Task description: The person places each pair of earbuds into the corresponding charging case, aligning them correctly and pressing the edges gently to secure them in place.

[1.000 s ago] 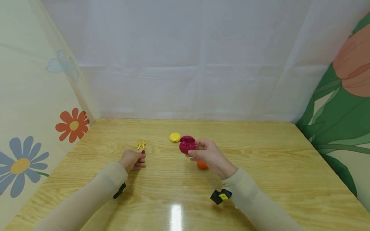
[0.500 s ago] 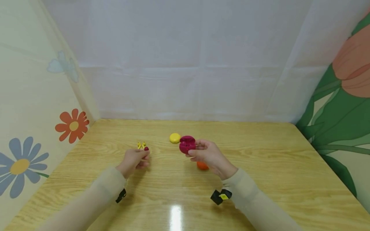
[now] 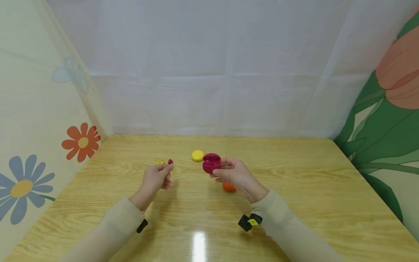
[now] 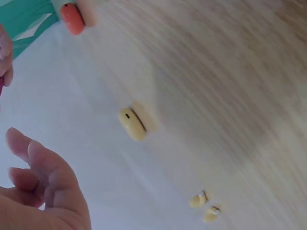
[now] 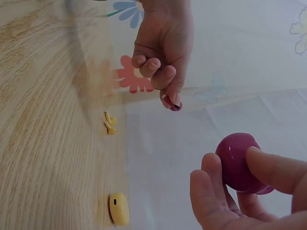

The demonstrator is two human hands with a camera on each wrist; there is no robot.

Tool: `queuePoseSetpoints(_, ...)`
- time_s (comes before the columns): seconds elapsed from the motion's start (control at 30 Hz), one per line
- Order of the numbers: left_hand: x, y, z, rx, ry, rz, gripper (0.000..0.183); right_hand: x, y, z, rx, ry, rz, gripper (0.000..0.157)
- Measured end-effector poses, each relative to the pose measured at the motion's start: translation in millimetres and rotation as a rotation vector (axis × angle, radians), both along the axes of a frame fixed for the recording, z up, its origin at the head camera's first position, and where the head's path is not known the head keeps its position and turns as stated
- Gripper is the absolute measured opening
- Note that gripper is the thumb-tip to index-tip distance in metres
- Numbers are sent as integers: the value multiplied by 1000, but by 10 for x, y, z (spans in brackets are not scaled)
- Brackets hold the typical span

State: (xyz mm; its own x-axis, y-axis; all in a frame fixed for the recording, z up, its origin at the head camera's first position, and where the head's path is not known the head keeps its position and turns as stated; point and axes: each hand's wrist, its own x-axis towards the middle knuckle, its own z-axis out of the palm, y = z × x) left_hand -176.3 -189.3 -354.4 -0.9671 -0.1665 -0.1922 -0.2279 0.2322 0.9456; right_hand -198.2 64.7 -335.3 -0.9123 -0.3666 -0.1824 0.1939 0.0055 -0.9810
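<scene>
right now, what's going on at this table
A person's right hand holds an open magenta earbud case, and their left hand pinches a magenta earbud, apart from the case. Two yellow earbuds, a closed yellow earbud case and an orange case lie on the wooden table.
</scene>
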Motion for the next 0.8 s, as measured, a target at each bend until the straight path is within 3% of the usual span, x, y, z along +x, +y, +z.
queuePoseSetpoints(0.43,95,99,177,78,34,-15,33,-7,3,0,-8,6,11,29)
queuePoseSetpoints(0.8,170,248,231,132,85,-70,35,6,-7,0,-3,13,21,28)
